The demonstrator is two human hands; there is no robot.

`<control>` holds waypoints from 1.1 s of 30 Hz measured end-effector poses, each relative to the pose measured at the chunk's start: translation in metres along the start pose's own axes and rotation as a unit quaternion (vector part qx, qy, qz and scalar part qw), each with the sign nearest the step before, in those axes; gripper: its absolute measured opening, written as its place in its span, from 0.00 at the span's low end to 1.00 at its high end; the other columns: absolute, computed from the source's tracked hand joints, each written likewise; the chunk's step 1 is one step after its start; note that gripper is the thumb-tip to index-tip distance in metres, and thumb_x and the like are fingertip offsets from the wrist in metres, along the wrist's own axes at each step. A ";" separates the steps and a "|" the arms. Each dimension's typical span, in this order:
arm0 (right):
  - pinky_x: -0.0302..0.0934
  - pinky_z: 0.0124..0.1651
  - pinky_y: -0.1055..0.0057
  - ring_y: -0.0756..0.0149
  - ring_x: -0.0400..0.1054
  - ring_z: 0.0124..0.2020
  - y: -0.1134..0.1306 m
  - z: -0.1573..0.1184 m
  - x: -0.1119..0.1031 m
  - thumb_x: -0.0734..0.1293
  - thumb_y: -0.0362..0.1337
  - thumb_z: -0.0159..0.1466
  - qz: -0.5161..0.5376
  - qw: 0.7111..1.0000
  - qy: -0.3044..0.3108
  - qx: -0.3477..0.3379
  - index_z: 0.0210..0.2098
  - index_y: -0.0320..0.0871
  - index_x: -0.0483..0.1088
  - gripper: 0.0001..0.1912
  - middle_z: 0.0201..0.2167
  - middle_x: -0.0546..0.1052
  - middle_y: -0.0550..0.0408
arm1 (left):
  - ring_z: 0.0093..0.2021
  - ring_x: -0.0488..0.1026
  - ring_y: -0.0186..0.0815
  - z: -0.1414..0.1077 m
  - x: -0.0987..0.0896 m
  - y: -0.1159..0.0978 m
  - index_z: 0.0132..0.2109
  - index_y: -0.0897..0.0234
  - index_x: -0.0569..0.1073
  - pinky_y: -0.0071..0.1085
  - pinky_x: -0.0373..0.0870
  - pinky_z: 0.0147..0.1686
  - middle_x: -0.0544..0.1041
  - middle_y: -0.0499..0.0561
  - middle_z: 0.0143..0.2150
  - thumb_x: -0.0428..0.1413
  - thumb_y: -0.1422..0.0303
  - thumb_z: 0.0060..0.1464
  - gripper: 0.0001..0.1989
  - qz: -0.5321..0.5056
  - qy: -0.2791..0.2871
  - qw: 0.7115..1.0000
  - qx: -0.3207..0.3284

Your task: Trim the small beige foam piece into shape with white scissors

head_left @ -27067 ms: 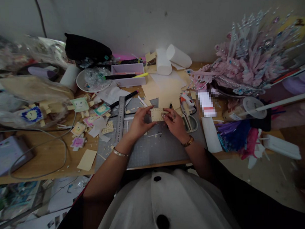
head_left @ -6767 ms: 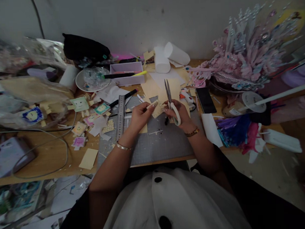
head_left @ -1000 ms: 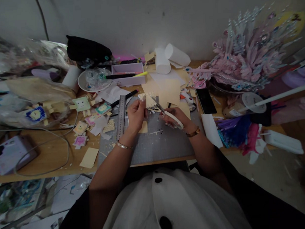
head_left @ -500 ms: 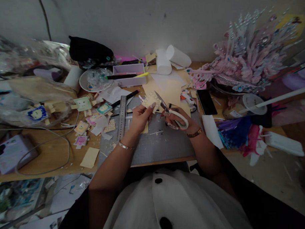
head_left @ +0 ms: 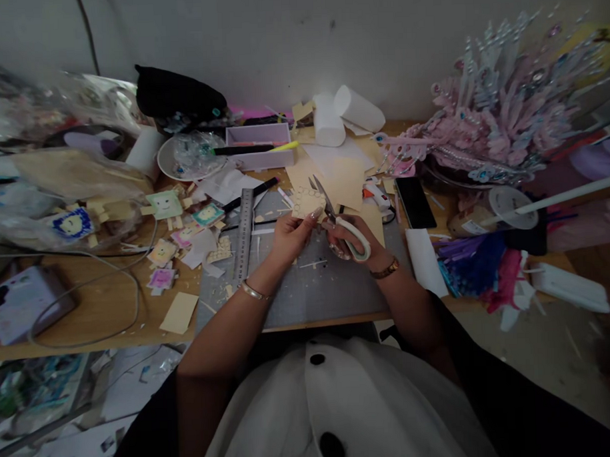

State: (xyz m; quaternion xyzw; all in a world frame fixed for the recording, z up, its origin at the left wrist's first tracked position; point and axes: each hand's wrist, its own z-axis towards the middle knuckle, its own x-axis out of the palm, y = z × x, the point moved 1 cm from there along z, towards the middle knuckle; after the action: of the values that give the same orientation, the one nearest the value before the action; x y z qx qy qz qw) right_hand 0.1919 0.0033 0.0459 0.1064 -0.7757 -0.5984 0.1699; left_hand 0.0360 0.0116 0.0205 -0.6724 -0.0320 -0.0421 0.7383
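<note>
Head view: card (head_left: 307, 200) partly behind left hand (head_left: 294, 233)

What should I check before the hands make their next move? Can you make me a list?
1. Left hand grips the patterned card: ok.
2. Right hand holds the scissors by the handles: ok.
3. Blades are open: ok.
4. Left thumb is well away from the blades: not ok, it looks very close.
5. Card's edge sits between the blades: cannot tell.
6. Grey mat is free of scraps: not ok.
</note>
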 end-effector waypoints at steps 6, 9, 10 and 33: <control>0.53 0.12 0.77 0.75 0.58 0.11 -0.002 0.001 0.004 0.77 0.59 0.55 -0.016 1.000 -0.006 0.011 0.21 0.44 0.63 0.29 0.12 0.65 0.63 | 0.24 0.62 0.30 0.000 0.002 0.001 0.21 0.63 0.71 0.29 0.61 0.25 0.68 0.47 0.19 0.63 0.35 0.43 0.33 0.008 0.011 1.000 0.015; 0.53 0.12 0.78 0.75 0.59 0.12 0.000 0.000 0.003 0.76 0.59 0.55 -0.018 1.000 -0.009 0.009 0.21 0.44 0.63 0.29 0.13 0.66 0.62 | 0.23 0.60 0.30 0.001 -0.002 0.000 0.20 0.62 0.68 0.30 0.58 0.23 0.66 0.46 0.18 0.62 0.32 0.42 0.35 0.017 0.005 1.000 0.006; 0.54 0.12 0.78 0.75 0.59 0.12 0.001 0.000 0.002 0.76 0.58 0.56 -0.020 1.000 -0.009 0.005 0.20 0.44 0.63 0.28 0.13 0.66 0.62 | 0.21 0.58 0.29 0.001 -0.004 0.000 0.20 0.61 0.67 0.30 0.55 0.22 0.63 0.45 0.17 0.60 0.32 0.44 0.35 0.020 0.001 1.000 0.006; 0.55 0.13 0.78 0.76 0.58 0.12 -0.005 -0.001 0.000 0.75 0.57 0.58 0.016 0.999 0.006 -0.029 0.22 0.43 0.65 0.26 0.14 0.68 0.62 | 0.22 0.55 0.29 -0.004 -0.006 -0.005 0.20 0.61 0.60 0.31 0.49 0.21 0.59 0.44 0.18 0.55 0.35 0.55 0.35 0.066 -0.001 0.998 0.023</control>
State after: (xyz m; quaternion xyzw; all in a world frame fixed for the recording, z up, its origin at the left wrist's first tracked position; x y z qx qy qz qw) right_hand 0.1917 0.0013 0.0413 0.0927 -0.7585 -0.6174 0.1865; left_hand 0.0291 0.0077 0.0248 -0.6563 0.0108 0.0084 0.7544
